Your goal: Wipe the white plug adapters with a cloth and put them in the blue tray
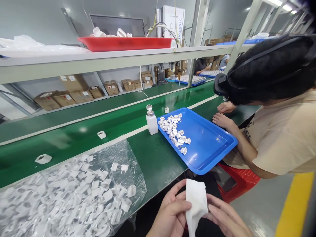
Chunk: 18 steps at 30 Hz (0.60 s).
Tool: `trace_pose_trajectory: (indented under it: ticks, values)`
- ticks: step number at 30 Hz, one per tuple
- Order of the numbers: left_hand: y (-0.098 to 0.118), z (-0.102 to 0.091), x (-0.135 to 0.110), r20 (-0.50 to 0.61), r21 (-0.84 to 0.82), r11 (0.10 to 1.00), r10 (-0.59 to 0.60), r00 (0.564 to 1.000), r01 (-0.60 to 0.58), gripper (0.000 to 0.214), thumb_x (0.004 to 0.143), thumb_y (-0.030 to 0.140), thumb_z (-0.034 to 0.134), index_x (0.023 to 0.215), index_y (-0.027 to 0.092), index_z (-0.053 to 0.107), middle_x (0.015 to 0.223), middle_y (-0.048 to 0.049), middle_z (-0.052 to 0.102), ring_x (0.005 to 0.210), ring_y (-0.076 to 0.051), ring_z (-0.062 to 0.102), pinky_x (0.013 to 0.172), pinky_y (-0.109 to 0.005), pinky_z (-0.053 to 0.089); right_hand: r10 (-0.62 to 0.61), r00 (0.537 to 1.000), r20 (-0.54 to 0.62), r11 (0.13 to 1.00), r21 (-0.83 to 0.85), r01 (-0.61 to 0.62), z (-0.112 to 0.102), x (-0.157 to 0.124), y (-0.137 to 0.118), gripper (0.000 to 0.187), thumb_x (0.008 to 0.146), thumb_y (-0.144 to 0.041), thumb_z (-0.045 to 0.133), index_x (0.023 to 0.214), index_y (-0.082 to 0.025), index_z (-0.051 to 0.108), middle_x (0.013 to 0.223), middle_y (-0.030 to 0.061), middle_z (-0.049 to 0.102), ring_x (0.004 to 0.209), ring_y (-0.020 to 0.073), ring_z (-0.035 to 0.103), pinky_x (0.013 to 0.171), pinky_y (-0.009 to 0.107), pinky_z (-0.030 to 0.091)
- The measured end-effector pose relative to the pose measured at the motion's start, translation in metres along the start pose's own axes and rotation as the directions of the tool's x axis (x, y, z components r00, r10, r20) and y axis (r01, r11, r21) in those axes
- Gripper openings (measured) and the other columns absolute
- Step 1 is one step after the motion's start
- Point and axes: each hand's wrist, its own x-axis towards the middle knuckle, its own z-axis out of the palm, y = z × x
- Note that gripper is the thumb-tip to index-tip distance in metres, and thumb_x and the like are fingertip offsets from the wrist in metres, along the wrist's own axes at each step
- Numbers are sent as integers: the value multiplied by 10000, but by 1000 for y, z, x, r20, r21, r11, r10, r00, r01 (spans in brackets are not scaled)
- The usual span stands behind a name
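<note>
My left hand (170,210) and my right hand (225,219) are together below the table's near edge, both pinching a folded white cloth (196,202) between them. A clear plastic bag (74,194) full of several white plug parts lies on the green table to the left of my hands. Farther off sits a blue tray (209,144) holding several white plug parts (174,130), with a white dispenser bottle (151,121) standing at its left corner.
A co-worker in a beige shirt (283,138) leans over the table at right, hands (223,115) by the tray's far edge. Loose white parts (43,159) lie on the green belt. A red bin (125,42) sits on the shelf above; cardboard boxes (64,95) stand behind.
</note>
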Motion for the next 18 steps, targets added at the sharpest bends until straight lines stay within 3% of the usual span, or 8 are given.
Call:
trace_pose_trajectory:
  ticks: [3, 5, 8, 12, 18]
  values:
    - [6, 5, -2, -39, 13, 1000, 7, 999, -7, 543, 735, -10, 644, 1274, 56, 632, 1123, -205, 798, 1018, -316, 776, 821, -360, 603, -26, 975, 221, 999, 27, 20, 13, 10, -9, 472, 815, -558, 778, 1151, -226, 784, 1146, 110, 786, 1023, 284, 722, 927, 381, 569]
    - [12, 9, -4, -34, 23, 999, 22, 999, -21, 491, 749, -15, 618, 1230, 69, 661, 1163, -192, 790, 1085, -302, 755, 906, -361, 585, -56, 958, 280, 998, 1, 58, 21, 12, -18, 374, 863, -507, 751, 1080, -209, 813, 970, 93, 803, 872, 236, 703, 826, 332, 551]
    - [23, 17, -9, -24, 89, 996, 35, 999, -33, 436, 786, 4, 617, 1212, 86, 664, 1220, -180, 769, 1134, -295, 732, 959, -369, 568, -22, 972, 232, 999, 47, 11, 27, 12, -30, 361, 869, -517, 742, 1054, -217, 823, 904, 70, 791, 820, 222, 674, 774, 321, 539]
    - [33, 21, -14, -100, 263, 965, 44, 994, -16, 465, 862, 131, 691, 1309, 75, 575, 1074, -177, 797, 958, -271, 771, 874, -383, 593, -15, 976, 219, 994, 108, -9, 30, 13, -38, 375, 866, -509, 752, 1107, -227, 807, 929, 56, 790, 785, 194, 666, 717, 287, 534]
    - [34, 15, -11, -80, 407, 907, 150, 985, -105, 734, 631, 224, 945, 1268, 112, 597, 778, -33, 750, 692, -176, 694, 634, -289, 558, 26, 963, 269, 989, 133, -64, 32, 14, -50, 444, 845, -539, 765, 1126, -197, 797, 901, 81, 806, 779, 224, 734, 720, 312, 567]
